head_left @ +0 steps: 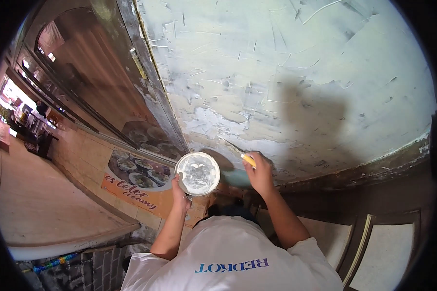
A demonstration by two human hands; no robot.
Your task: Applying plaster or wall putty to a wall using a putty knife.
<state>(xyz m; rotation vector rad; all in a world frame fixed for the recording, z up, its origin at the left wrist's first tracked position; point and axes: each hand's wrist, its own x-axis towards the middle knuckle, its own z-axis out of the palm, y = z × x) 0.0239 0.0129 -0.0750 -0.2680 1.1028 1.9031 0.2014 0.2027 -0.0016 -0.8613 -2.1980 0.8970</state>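
Observation:
My left hand point(179, 196) grips the side of a round white tub point(197, 174), its inside smeared with pale grey-white putty. In my right hand point(262, 175) is a putty knife point(248, 160) with a yellow handle, the fingers closed around it. Its thin blade points up and left at the lower part of the wall point(228, 72); I cannot tell whether it touches. Uneven white and grey filler covers that wall, with scrape lines and a brighter patch just above the blade. The tub is below and left of the knife, apart from it.
A worn door frame point(153, 72) borders the wall on the left, beside a large glass pane point(92, 63). An orange printed banner point(136, 186) with food pictures lies below. Dark wooden panelling point(325, 199) runs along the lower right. A brown tabletop point(58, 203) is at left.

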